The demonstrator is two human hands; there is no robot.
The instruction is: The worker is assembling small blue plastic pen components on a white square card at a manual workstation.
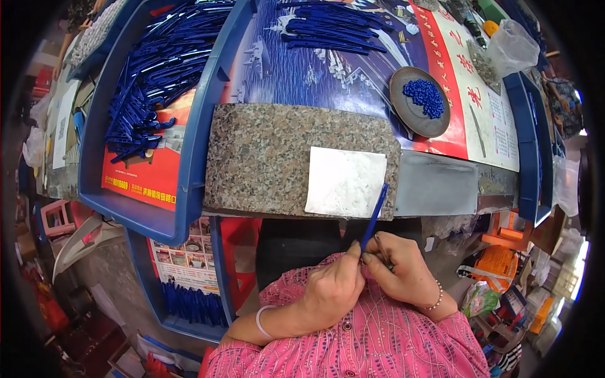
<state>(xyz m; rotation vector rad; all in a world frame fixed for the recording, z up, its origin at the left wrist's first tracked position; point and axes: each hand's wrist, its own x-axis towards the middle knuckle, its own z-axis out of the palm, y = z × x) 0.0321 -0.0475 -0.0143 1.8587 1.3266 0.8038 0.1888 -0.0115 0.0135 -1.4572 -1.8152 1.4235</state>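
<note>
A slim blue pen-like stick [377, 211] slants upward from between my hands, its upper end over the edge of a white folded sheet [343, 179]. My left hand [331, 286] pinches the lower part of the stick between thumb and fingers. Close against it, my right hand [403, 271] is curled, with thumb and forefinger at the stick's lower end. What lies inside its curled fingers is partly hidden. Both hands are in front of my body, just below the table edge. The sheet rests on a speckled granite slab [265, 157].
A blue tray [192, 157] at left holds many blue sticks; more sticks [337, 28] lie at the back. A round dish [403, 123] with small blue pieces stands right of the slab. A lower blue tray [224, 277] sits left of my legs, another tray [528, 157] at far right.
</note>
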